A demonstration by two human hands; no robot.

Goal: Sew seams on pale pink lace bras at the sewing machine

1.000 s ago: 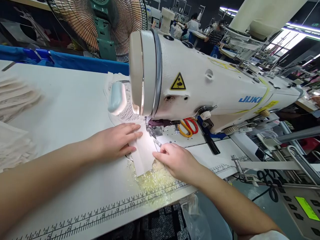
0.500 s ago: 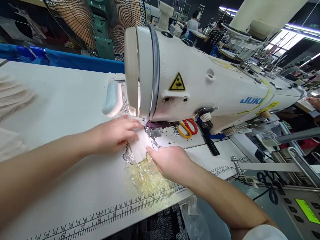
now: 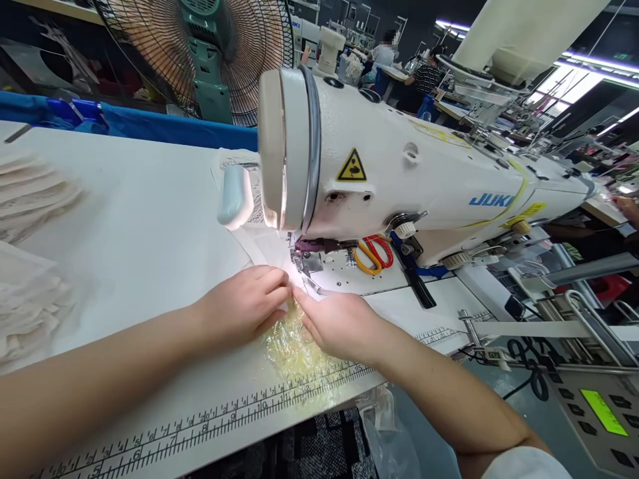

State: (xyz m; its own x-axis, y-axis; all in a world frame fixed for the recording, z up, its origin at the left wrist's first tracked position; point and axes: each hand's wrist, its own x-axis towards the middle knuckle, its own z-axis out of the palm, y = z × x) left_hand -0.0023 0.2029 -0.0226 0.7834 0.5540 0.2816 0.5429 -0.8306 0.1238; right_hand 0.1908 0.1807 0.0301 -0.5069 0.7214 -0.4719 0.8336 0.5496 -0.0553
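My left hand (image 3: pixel 247 303) is closed, its fingertips pinching the edge of white fabric (image 3: pixel 272 249) just in front of the needle area. Beside it, my right hand (image 3: pixel 344 326) is closed on the same edge, thumb and forefinger nearly touching the left fingertips. The fabric runs under the presser foot (image 3: pixel 295 256) of a white sewing machine (image 3: pixel 399 159); its lacy part (image 3: pixel 242 159) lies behind the machine head. A narrow pale strip (image 3: pixel 314 287) passes from the foot towards my right hand. Crinkled yellowish clear film (image 3: pixel 297 349) covers the table below both hands.
Red and yellow-handled scissors (image 3: pixel 372 256) lie under the machine arm, near a black-handled tool (image 3: pixel 422 286). A pale blue-and-white lamp-like piece (image 3: pixel 234 196) glows left of the head. Fabric piles (image 3: pixel 30 193) sit at the left. A fan (image 3: pixel 204 66) stands behind.
My left hand has drawn back towards me from beside the foot to meet the right fingertips, pinching the fabric edge. My right hand stays nearly in place. The view has shifted slightly.
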